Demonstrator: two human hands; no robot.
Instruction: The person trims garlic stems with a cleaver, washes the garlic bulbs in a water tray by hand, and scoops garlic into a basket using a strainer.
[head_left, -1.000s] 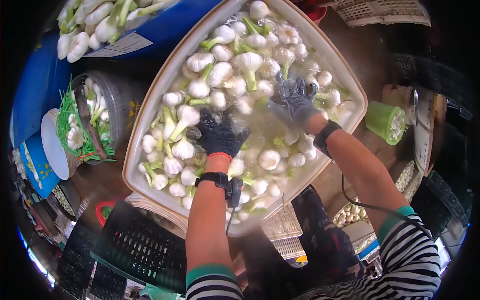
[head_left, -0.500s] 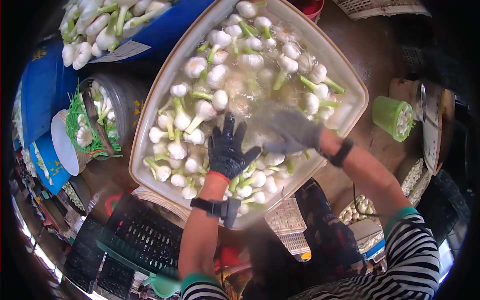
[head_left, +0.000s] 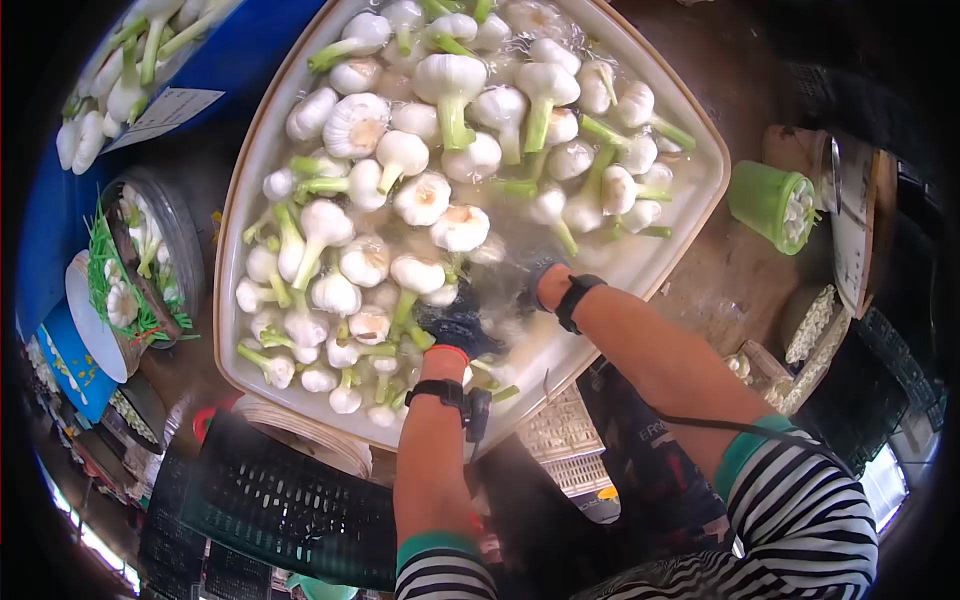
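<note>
Many white garlic bulbs (head_left: 357, 126) with cut green stems float in cloudy water inside a large white tub (head_left: 668, 255) with a brown rim. My left hand (head_left: 462, 325), in a dark wet glove, is partly under the water at the near side of the tub, beside several bulbs. To its right my right hand (head_left: 530, 282), also gloved, dips into the murky water, close to the left one. Water and blur hide the fingers of both hands, so I cannot make out whether they hold anything.
A blue container (head_left: 205, 85) of garlic stands at upper left. Below it is a grey bucket (head_left: 180, 215) with garlic and green string. A light-green bucket (head_left: 757, 195) stands on the right. Black perforated crates (head_left: 290, 490) lie at the near left.
Both hands have gone from the water's surface down into it and closer together. Floating bulbs have shifted and crowd the tub's far and left parts. The camera view has moved too.
</note>
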